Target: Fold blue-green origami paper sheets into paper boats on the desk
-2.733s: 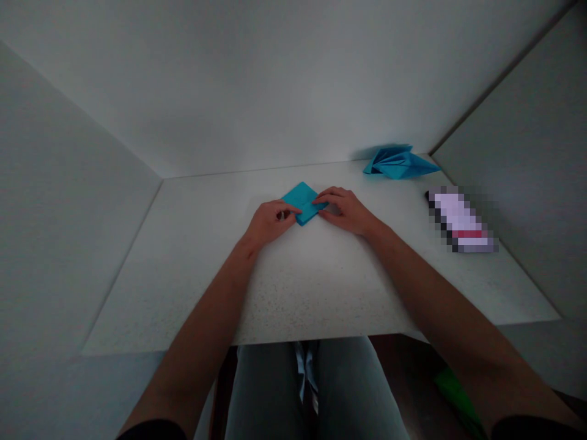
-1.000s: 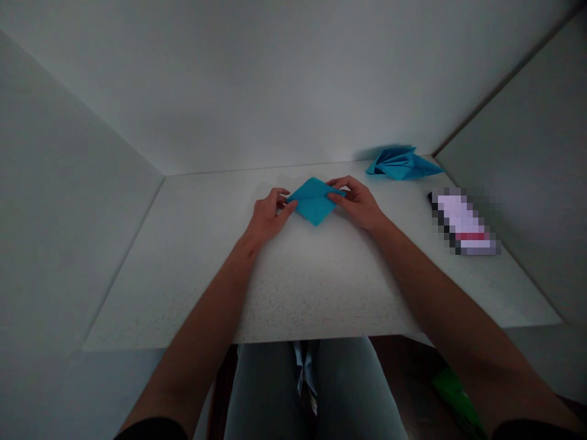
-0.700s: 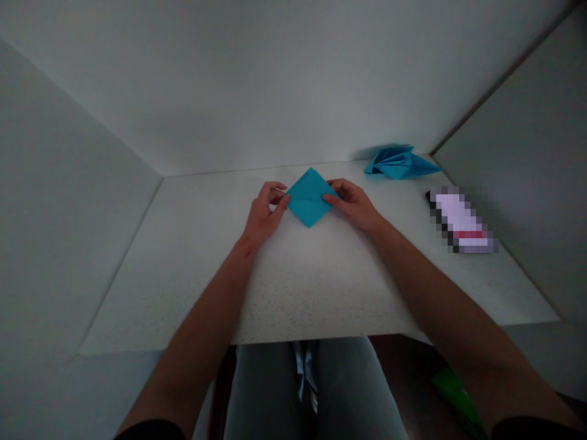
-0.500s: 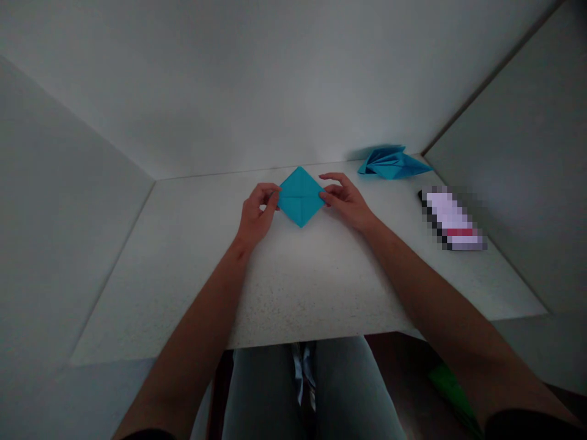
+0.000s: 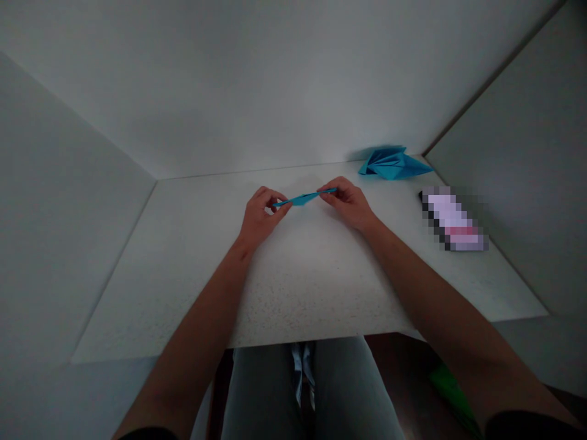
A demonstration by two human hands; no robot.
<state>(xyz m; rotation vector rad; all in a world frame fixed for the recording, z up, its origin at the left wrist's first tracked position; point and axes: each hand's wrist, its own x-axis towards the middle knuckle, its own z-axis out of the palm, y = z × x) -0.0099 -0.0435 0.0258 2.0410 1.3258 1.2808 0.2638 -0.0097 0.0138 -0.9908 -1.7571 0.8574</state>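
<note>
A sheet of blue origami paper [image 5: 302, 198] is held up between my hands, seen almost edge-on as a thin strip above the white tabletop [image 5: 293, 287]. My left hand [image 5: 261, 214] pinches its left corner between thumb and fingers. My right hand [image 5: 346, 205] pinches the right corner the same way. Most of the paper's face is hidden by this edge-on angle.
A finished blue folded paper figure [image 5: 394, 165] lies at the far right of the table against the wall. A pixelated purple-white object with a red band [image 5: 452, 220] lies nearer the right wall. Low white walls [image 5: 77, 201] bound the table on the left and back.
The paper, flat on the table as a diamond with crossed creases, has been lifted by its side corners and now appears edge-on. Earlier it was opened out from a narrower fold.
</note>
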